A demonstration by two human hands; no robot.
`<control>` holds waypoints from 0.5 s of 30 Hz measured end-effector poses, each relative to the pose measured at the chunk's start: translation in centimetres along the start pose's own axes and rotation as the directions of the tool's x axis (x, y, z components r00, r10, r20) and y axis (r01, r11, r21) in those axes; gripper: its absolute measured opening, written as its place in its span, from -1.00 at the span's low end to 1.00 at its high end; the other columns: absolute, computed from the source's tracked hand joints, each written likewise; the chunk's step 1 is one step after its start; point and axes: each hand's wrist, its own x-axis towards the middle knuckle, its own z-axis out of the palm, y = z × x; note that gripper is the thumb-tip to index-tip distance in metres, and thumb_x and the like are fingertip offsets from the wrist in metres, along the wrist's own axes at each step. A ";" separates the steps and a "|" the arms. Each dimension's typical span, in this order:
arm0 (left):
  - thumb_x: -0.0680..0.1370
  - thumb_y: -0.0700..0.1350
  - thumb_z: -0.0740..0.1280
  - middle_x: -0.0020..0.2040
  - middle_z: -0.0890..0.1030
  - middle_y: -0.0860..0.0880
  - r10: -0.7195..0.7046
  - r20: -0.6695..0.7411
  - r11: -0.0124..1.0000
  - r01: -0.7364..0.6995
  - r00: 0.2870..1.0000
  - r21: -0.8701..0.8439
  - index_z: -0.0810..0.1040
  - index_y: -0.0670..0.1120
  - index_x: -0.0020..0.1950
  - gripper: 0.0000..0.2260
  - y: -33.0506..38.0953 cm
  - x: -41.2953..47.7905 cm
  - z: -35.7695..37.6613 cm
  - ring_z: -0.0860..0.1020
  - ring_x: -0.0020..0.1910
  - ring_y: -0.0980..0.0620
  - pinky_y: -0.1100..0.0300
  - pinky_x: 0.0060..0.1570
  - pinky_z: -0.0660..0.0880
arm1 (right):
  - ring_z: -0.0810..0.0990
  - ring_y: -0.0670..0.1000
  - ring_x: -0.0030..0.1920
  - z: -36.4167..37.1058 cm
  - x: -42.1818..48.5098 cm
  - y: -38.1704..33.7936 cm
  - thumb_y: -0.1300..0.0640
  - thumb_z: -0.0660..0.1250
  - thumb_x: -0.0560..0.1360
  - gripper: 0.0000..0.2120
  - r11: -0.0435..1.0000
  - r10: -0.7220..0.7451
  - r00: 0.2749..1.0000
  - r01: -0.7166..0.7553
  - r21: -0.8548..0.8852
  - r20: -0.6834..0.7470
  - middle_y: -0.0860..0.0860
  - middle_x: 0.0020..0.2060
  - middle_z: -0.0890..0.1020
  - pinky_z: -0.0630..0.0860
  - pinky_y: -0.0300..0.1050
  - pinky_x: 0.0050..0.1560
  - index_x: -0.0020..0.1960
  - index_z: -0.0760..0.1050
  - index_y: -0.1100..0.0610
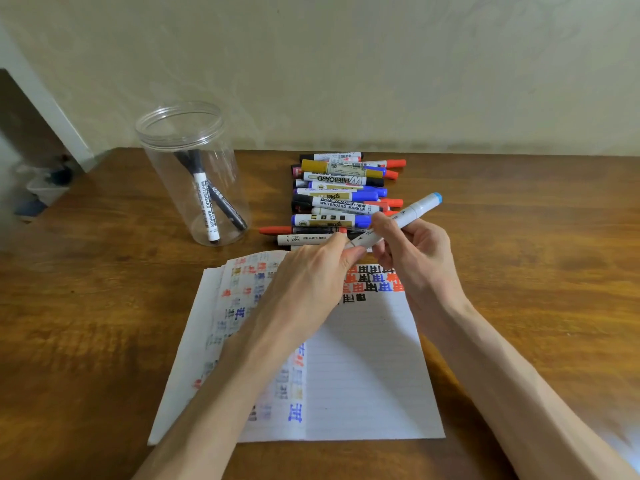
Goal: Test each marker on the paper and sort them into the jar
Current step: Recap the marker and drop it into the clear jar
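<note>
A white marker with a light-blue end cap (410, 214) is held above the top edge of the paper (363, 368), tilted up to the right. My right hand (412, 251) grips its barrel, and my left hand (318, 268) pinches its lower end, which my fingers hide. The lined paper bears rows of red, black and blue test marks. A pile of markers (341, 195) lies just beyond my hands. The clear plastic jar (194, 174) stands upright at the left with two markers inside.
The wooden table (536, 254) meets a pale wall at the back. More marked sheets stick out under the paper's left side (221, 306). Off the table's left edge, blurred objects sit on the floor (45, 188).
</note>
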 end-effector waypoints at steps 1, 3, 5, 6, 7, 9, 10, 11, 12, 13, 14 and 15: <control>0.70 0.14 0.02 -0.36 0.43 0.08 0.005 -0.003 0.999 -0.004 1.000 0.032 0.34 -0.04 -0.08 -0.68 0.0 0.0 0.1 0.42 -0.42 0.11 0.23 -0.46 0.21 | 0.46 -0.14 -0.36 0.1 0.0 0.0 0.05 0.39 0.65 -0.72 1.000 0.009 1.000 -0.009 -0.002 -0.012 -0.07 -0.41 0.53 0.48 -0.27 -0.25 -0.09 0.63 0.26; 0.68 0.15 -0.01 -0.36 0.41 0.10 0.075 -0.060 0.984 -0.064 0.995 0.164 0.33 -0.04 -0.06 -0.69 -0.1 0.0 0.4 0.43 -0.44 0.05 0.22 -0.46 0.20 | 0.47 -0.16 -0.39 0.2 0.0 -0.1 0.08 0.38 0.66 -0.72 1.000 0.022 0.999 -0.022 0.006 -0.024 -0.11 -0.45 0.52 0.48 -0.31 -0.26 -0.13 0.62 0.24; 0.67 0.12 0.03 -0.40 0.37 0.10 0.151 -0.112 0.966 -0.122 0.982 0.229 0.37 -0.05 -0.09 -0.69 -0.2 -0.1 0.9 0.39 -0.53 0.01 0.19 -0.50 0.22 | 0.48 -0.18 -0.44 0.2 -0.1 -0.2 0.14 0.35 0.68 -0.71 0.999 0.029 0.999 -0.028 0.032 -0.021 -0.15 -0.50 0.52 0.46 -0.37 -0.31 -0.18 0.58 0.24; 0.68 0.10 0.05 -0.42 0.35 0.10 0.172 -0.134 0.963 -0.137 0.976 0.233 0.39 -0.06 -0.11 -0.69 -0.1 0.0 1.0 0.34 -0.57 0.03 0.22 -0.53 0.19 | 0.48 -0.19 -0.45 0.1 -0.1 -0.2 0.16 0.34 0.68 -0.71 0.999 0.029 0.999 -0.028 0.039 -0.018 -0.15 -0.51 0.52 0.46 -0.38 -0.32 -0.19 0.57 0.24; 0.68 0.10 0.06 -0.43 0.33 0.10 0.179 -0.150 0.962 -0.140 0.972 0.235 0.40 -0.07 -0.13 -0.68 -0.2 -0.1 1.0 0.29 -0.58 0.05 0.25 -0.55 0.14 | 0.48 -0.19 -0.46 0.1 -0.1 -0.2 0.16 0.33 0.69 -0.71 0.999 0.030 0.999 -0.029 0.045 -0.013 -0.15 -0.52 0.52 0.47 -0.38 -0.32 -0.19 0.57 0.25; 0.67 0.11 0.02 -0.44 0.31 0.12 0.171 -0.149 0.966 -0.136 0.974 0.221 0.36 -0.05 -0.14 -0.67 -0.3 -0.2 0.9 0.24 -0.57 0.07 0.29 -0.56 0.00 | 0.49 -0.19 -0.46 0.2 -0.1 -0.2 0.17 0.32 0.69 -0.71 0.998 0.030 1.000 -0.030 0.051 0.000 -0.15 -0.52 0.52 0.49 -0.37 -0.29 -0.16 0.58 0.28; 0.67 0.14 -0.01 -0.44 0.32 0.13 0.164 -0.134 0.970 -0.135 0.977 0.202 0.32 -0.03 -0.13 -0.68 -0.3 -0.3 0.8 0.25 -0.57 0.07 0.30 -0.55 -0.01 | 0.50 -0.19 -0.45 0.2 -0.1 -0.2 0.16 0.33 0.69 -0.72 0.998 0.031 1.000 -0.031 0.050 0.005 -0.16 -0.52 0.53 0.50 -0.37 -0.27 -0.13 0.59 0.30; 0.66 0.17 -0.05 -0.43 0.35 0.12 0.152 -0.121 0.976 -0.129 0.981 0.177 0.29 -0.02 -0.12 -0.66 -0.4 -0.2 0.7 0.30 -0.55 0.07 0.30 -0.55 0.03 | 0.50 -0.19 -0.44 0.2 0.0 -0.2 0.16 0.33 0.69 -0.73 0.998 0.033 0.999 -0.034 0.048 0.011 -0.16 -0.51 0.54 0.51 -0.36 -0.25 -0.10 0.60 0.32; 0.65 0.20 -0.09 -0.41 0.41 0.10 0.134 -0.112 0.983 -0.118 0.985 0.142 0.29 -0.02 -0.10 -0.63 -0.5 -0.3 0.6 0.37 -0.53 0.05 0.27 -0.56 0.11 | 0.51 -0.19 -0.42 0.2 0.1 -0.2 0.16 0.34 0.68 -0.73 0.998 0.038 0.999 -0.038 0.051 0.019 -0.16 -0.49 0.55 0.52 -0.34 -0.22 -0.07 0.61 0.34; 0.63 0.23 -0.12 -0.38 0.47 0.08 0.110 -0.096 0.990 -0.101 0.989 0.094 0.30 -0.02 -0.09 -0.61 -0.6 -0.3 0.5 0.44 -0.49 0.04 0.22 -0.56 0.21 | 0.50 -0.18 -0.40 0.1 0.2 -0.2 0.14 0.35 0.68 -0.72 0.998 0.039 0.999 -0.040 0.054 0.028 -0.15 -0.47 0.55 0.51 -0.30 -0.20 -0.04 0.62 0.36; 0.61 0.25 -0.14 -0.34 0.51 0.05 0.086 -0.073 0.996 -0.083 0.994 0.043 0.31 -0.01 -0.07 -0.59 -0.7 -0.4 0.4 0.49 -0.45 0.03 0.17 -0.53 0.31 | 0.46 -0.16 -0.38 0.1 0.2 -0.1 0.10 0.36 0.67 -0.68 0.998 0.039 0.998 -0.041 0.054 0.042 -0.14 -0.45 0.54 0.49 -0.24 -0.19 -0.01 0.62 0.39; 0.60 0.26 -0.13 -0.31 0.53 0.04 0.072 -0.057 0.997 -0.072 0.996 0.002 0.32 -0.01 -0.06 -0.58 -0.8 -0.6 0.4 0.52 -0.41 0.02 0.13 -0.49 0.39 | 0.43 -0.11 -0.36 0.2 0.2 0.0 0.06 0.37 0.67 -0.65 0.998 0.039 0.997 -0.042 0.051 0.060 -0.10 -0.43 0.51 0.45 -0.18 -0.18 0.02 0.62 0.40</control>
